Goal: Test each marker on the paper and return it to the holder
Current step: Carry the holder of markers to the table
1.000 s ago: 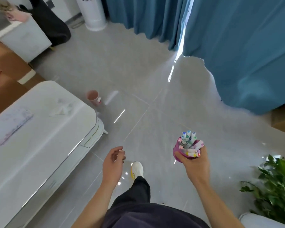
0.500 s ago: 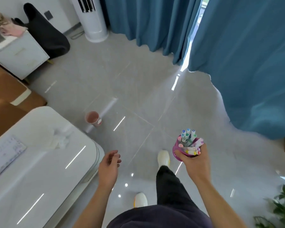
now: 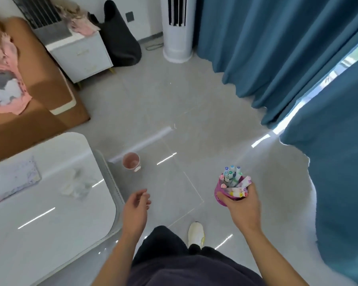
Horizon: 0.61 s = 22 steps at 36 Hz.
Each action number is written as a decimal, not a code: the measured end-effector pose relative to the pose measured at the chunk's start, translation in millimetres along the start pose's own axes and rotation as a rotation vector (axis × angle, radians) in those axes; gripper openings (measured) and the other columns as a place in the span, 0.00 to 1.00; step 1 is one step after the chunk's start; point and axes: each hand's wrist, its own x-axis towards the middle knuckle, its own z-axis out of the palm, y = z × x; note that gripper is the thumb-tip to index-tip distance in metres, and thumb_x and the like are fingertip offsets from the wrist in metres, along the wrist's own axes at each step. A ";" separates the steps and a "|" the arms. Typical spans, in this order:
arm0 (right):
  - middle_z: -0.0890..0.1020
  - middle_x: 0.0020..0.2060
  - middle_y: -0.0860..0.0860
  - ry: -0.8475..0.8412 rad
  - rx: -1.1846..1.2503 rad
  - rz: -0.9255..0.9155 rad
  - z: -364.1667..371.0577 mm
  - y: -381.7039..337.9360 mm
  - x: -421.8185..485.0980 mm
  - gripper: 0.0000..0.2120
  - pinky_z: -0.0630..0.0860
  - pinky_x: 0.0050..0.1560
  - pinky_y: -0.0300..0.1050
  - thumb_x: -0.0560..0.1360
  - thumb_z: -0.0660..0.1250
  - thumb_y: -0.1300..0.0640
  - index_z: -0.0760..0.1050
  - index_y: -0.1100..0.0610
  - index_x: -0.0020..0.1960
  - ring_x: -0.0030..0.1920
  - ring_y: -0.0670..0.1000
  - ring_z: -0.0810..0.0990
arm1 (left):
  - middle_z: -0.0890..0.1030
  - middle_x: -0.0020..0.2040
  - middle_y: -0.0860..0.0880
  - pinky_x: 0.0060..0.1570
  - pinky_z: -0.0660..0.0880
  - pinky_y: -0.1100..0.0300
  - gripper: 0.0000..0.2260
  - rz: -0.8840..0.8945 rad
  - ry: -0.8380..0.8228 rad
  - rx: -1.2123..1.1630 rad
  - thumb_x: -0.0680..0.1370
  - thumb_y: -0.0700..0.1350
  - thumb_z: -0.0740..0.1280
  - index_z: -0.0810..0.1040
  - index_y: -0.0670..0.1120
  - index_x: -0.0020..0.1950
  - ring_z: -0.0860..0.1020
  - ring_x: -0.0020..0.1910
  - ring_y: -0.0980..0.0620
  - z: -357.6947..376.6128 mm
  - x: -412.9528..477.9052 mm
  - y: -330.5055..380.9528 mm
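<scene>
A pink-purple holder [image 3: 221,196] packed with several pastel-capped markers [image 3: 233,178] is gripped from below by my right hand [image 3: 242,207], held over the grey floor at waist height. My left hand [image 3: 135,209] hangs empty with loosely curled fingers beside the rounded corner of a white table [image 3: 50,219]. On the table's left lies a pale patterned sheet or pad [image 3: 12,179], and a crumpled white tissue [image 3: 75,185] sits near its middle. I stand with one white shoe [image 3: 196,234] forward.
A pink cup-shaped bin [image 3: 131,161] stands on the floor past the table corner. Blue curtains [image 3: 298,69] fill the right side. A white tower fan [image 3: 177,27], a white cabinet [image 3: 81,54] and a brown sofa [image 3: 29,104] lie ahead and left.
The view has tilted up and advanced as I walk; the table has slid down and left in view. My right hand keeps hold of the holder, and my left hand stays empty.
</scene>
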 end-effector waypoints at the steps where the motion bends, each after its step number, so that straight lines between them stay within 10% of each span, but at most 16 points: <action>1: 0.85 0.49 0.39 -0.013 -0.004 -0.009 5.2 -7.0 14.0 0.29 0.80 0.46 0.41 0.63 0.86 0.52 0.76 0.39 0.58 0.47 0.39 0.85 | 0.83 0.47 0.50 0.49 0.80 0.56 0.06 -0.006 0.016 -0.007 0.80 0.45 0.67 0.81 0.52 0.55 0.82 0.46 0.51 2.8 8.0 6.8; 22: 0.83 0.47 0.33 -0.171 -0.035 -0.106 209.6 -181.6 247.4 0.27 0.77 0.42 0.38 0.64 0.85 0.50 0.74 0.35 0.55 0.45 0.36 0.83 | 0.84 0.47 0.55 0.54 0.81 0.44 0.06 -0.035 0.121 0.022 0.79 0.47 0.68 0.82 0.57 0.51 0.83 0.48 0.53 -4.7 282.0 146.6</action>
